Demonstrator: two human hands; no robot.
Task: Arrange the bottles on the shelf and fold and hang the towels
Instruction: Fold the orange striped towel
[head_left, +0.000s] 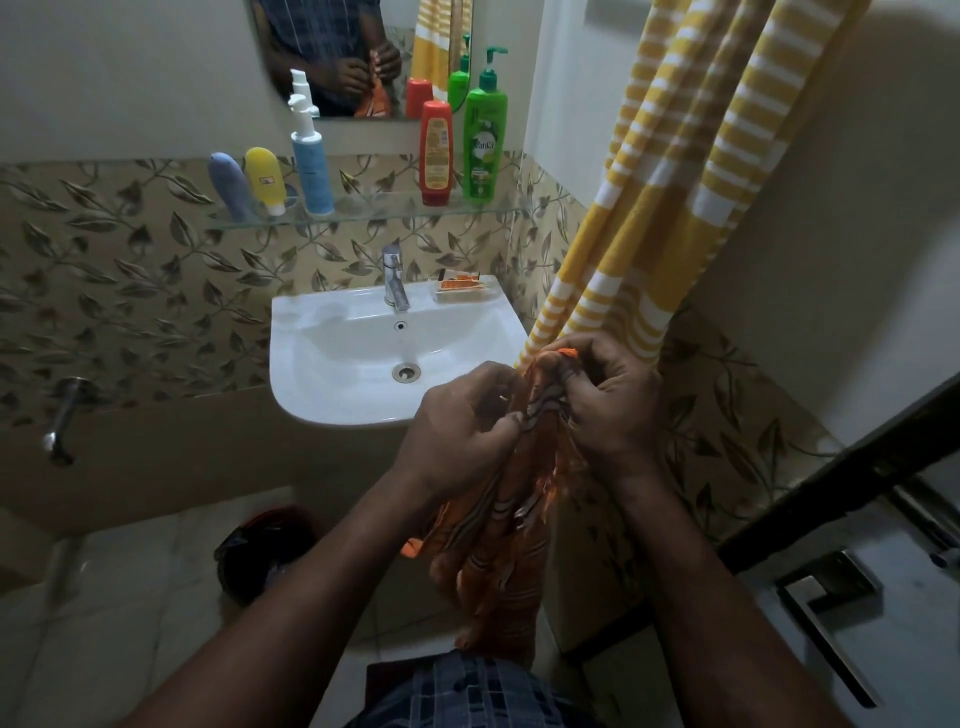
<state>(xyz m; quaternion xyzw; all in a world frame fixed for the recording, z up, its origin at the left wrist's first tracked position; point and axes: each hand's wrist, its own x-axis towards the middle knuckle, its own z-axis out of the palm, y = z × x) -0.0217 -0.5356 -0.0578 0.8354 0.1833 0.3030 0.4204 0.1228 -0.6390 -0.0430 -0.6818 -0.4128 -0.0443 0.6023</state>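
An orange striped towel hangs bunched in front of me, below the sink. My left hand pinches its upper edge from the left, and my right hand grips the top from the right. A yellow and white striped towel hangs at the right wall. On the glass shelf stand a grey-blue tube, a yellow tube, a blue pump bottle, a red bottle and a green pump bottle.
A white sink with a tap and a soap dish sits below the shelf. A mirror hangs above. A dark bin stands on the floor. A door with a metal handle is at the right.
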